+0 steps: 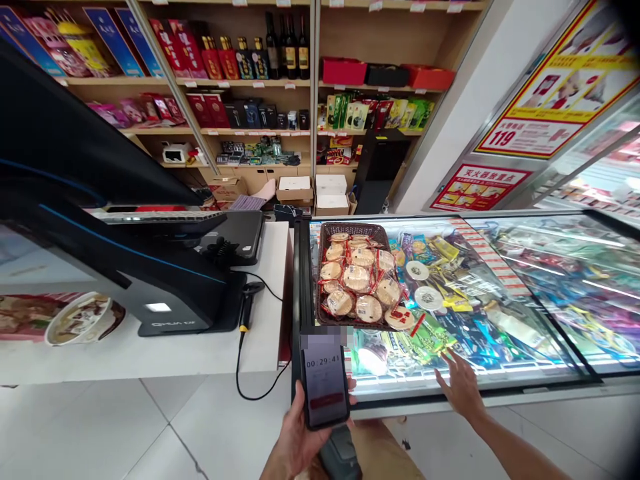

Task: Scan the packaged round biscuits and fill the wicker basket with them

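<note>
Hands apart: our left hand (296,432) is closed around a smartphone (325,381), holding it upright with the screen facing us, while our right hand (463,390) is open, its fingers spread and released, gripping nothing. The phone's screen shows a timer reading 00:29:41 above a red bar. The right hand is nearest the front edge of a glass-topped chest freezer (543,313), and a brown woven basket (353,230) of wrapped round crackers sits on the glass, well up from that hand and to its left. To our left stands the white desk (150,360), with a black checkout terminal (115,267) and a corded barcode scanner (247,303) on it. Behind are wooden shelves (350,40) of boxed goods and bottled wine. We cannot tell whether the right fingertips touch the glass or hover just over it. A blurred patch covers the area just above the phone, a dark object below the left hand is cut off by the frame, and glare hides much of the packaging inside the freezer.
</note>
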`<state>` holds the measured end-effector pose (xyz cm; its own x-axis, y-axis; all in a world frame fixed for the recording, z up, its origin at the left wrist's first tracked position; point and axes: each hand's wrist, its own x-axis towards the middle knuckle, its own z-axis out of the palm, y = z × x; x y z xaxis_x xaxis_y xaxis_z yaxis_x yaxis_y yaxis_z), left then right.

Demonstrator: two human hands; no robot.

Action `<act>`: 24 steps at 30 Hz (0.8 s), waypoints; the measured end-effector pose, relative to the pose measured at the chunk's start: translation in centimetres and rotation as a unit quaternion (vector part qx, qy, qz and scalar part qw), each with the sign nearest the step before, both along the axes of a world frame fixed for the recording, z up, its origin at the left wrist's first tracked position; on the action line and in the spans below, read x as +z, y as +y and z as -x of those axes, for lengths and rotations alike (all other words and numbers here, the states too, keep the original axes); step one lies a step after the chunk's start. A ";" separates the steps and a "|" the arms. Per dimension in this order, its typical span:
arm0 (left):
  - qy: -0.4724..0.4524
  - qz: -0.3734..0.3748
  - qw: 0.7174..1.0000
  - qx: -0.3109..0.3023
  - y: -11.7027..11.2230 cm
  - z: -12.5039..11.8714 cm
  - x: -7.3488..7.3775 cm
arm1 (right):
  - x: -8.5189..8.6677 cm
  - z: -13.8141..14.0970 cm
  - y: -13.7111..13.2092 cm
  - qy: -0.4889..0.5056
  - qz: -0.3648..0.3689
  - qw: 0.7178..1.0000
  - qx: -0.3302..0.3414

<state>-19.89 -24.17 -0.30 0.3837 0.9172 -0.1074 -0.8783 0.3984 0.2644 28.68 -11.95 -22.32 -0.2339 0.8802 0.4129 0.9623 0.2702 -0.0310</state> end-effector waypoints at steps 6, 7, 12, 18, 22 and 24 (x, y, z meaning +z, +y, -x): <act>-0.007 -0.004 1.000 0.009 0.1 0.7 0.5 | 0.0 -0.1 0.0 -0.004 -0.007 1.000 0.015; -0.009 -0.004 1.000 0.007 0.1 0.7 0.6 | -0.1 -0.2 0.0 -0.003 -0.005 1.000 0.017; -0.015 0.012 0.999 0.038 0.5 0.1 0.3 | -0.4 -0.3 -0.2 0.025 0.002 1.000 0.009; -0.020 0.013 0.994 0.104 0.6 -1.0 -0.3 | 0.0 0.0 -0.1 0.076 0.016 0.997 0.012; 0.002 0.027 0.992 0.126 1.8 -1.0 -0.2 | 0.2 0.2 -0.2 0.076 0.006 0.997 0.016; 0.012 0.046 0.988 0.146 3.0 -0.8 -0.2 | 0.1 0.4 -0.6 0.082 0.006 0.997 0.015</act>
<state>-19.13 -21.13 -0.48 0.1007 0.9743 -0.2014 -0.9533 0.1524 0.2609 28.25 -12.51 -22.22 -0.1897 0.8793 0.4369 0.9358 0.2966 -0.1906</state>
